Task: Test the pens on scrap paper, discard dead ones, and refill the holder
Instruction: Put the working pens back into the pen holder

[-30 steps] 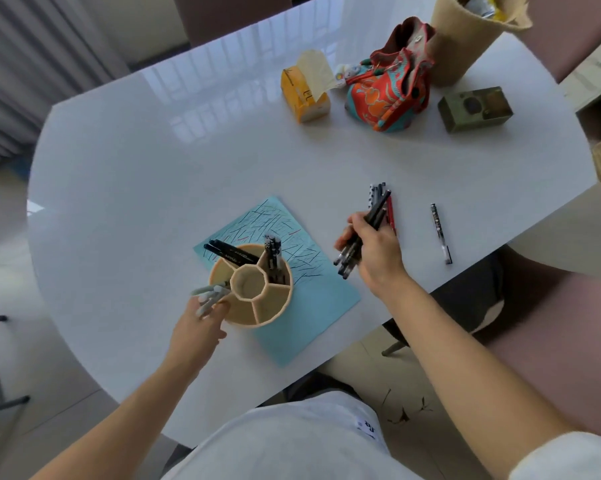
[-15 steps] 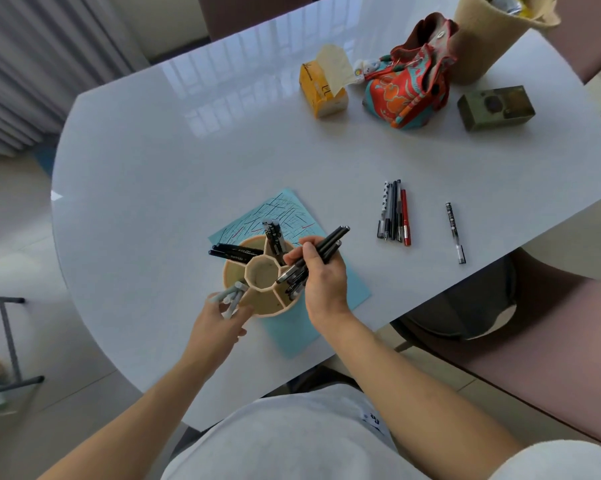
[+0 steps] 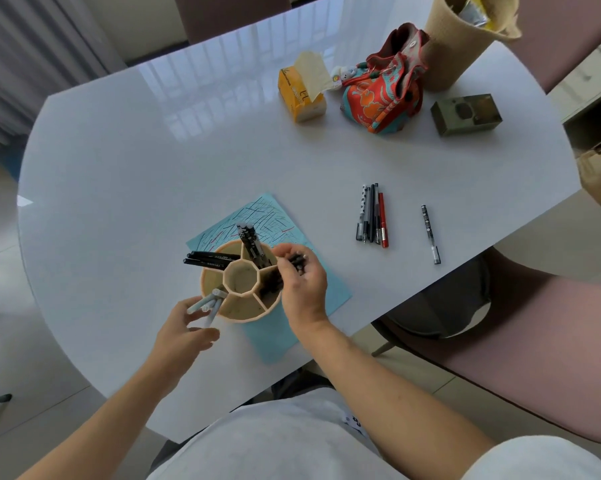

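A tan round pen holder (image 3: 240,313) with several compartments stands on a blue scrap paper (image 3: 330,289) covered in scribbles. My right hand (image 3: 300,284) grips a bunch of black pens (image 3: 297,262), their lower ends down in the holder's right compartment. My left hand (image 3: 184,329) touches the holder's left side beside the white pens (image 3: 209,304) that stick out of it, fingers loose. Black markers (image 3: 209,259) and spotted pens (image 3: 250,242) stand in other compartments. Several pens (image 3: 371,214) lie in a row on the table, and a single pen (image 3: 430,233) lies further right.
At the table's far side are a yellow tissue pack (image 3: 300,95), an orange patterned pouch (image 3: 382,95), a tall tan paper bin (image 3: 454,46) and a green box (image 3: 467,114). A pink chair (image 3: 534,341) stands to the right. The table edge (image 3: 396,310) runs close to me.
My right hand carried the bunch of black pens from the table's right over to the holder and tipped them down into its right compartment. The left hand stayed at the holder.
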### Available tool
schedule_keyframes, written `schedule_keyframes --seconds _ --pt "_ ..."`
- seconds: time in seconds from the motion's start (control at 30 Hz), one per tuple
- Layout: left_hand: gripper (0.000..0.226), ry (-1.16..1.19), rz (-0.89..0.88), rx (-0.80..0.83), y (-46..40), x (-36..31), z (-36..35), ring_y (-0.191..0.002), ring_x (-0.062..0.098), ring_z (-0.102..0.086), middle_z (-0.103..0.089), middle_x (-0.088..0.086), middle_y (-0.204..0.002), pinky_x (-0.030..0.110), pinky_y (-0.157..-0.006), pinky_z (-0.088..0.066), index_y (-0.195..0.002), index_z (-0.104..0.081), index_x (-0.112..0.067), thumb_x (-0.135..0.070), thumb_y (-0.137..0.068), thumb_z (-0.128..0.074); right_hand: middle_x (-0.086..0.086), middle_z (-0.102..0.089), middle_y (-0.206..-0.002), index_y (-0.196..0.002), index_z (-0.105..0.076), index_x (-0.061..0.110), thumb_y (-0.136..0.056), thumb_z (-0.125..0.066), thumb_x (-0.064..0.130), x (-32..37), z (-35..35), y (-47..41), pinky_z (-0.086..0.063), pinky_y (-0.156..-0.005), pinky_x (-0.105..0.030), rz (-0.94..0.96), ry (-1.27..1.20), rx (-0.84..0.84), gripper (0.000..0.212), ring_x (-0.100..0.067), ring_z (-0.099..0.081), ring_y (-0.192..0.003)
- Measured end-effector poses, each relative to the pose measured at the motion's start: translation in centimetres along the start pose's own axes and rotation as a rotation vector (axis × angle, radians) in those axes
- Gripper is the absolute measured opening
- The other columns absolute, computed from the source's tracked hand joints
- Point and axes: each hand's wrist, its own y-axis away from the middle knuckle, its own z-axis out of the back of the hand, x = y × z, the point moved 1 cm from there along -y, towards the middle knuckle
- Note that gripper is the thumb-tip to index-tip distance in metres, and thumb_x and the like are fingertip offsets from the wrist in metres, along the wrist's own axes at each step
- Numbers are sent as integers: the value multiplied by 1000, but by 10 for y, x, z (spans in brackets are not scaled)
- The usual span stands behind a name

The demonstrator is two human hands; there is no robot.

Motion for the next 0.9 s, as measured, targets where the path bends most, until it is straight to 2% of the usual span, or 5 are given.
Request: schedule_keyframes --seconds 0.13,0.27,0.37,0.5,0.9 --pt "41 101 -15 -71 -11 -9 7 -87 30 -70 -66 10 -115 36 -69 -55 -113 -61 -28 4 -89 -55 11 -70 -97 -98 -70 29 -86 -68 28 -2 16 2 -55 -83 -27 -7 119 96 12 -7 -63 -90" --pt "33 157 -49 -70 -21 -21 7 -80 27 -70 -74 8 -104 35 -66 -56 -113 -64 -30 -5 -95 -51 6 -75 -102 -106 -70 21 -91 -61 43 12 45 -12 -52 -90 -20 22 87 118 28 -12 -69 -103" --pt "30 167 -73 -55 -24 -28 1 -85 25 -72 -77 1 -97 37 -68 -55 -103 -68 -38 -12 -97 -55 3 -75 -85 -95 -70 18 -93 -65 33 21 75 -47 -59 -91 -41 -51 150 -84 16 -18 -71 -87" --pt "31 168 -77 -52 -26 -31 -1 -88 23 -72 -76 -3 -100 38 -70 -56 -103 -70 -37 -9 -95 -61 -6 -75 -91 -95 -74 11 -91 -66 15 25 115 -103 -56 -87 -44 -36 587 -245 9 -24 -70 -87" --pt "29 169 -73 -52 -18 -31 -3 -87 27 -73 -77 -4 -99 43 -74 -57 -111 -69 -29 -6 -95 -63 -15 -72 -111 -110 -69 7 -97 -55 30 20 115 -176 -56 -80 -36 -54 1331 -97 31 -34 -69 -101"
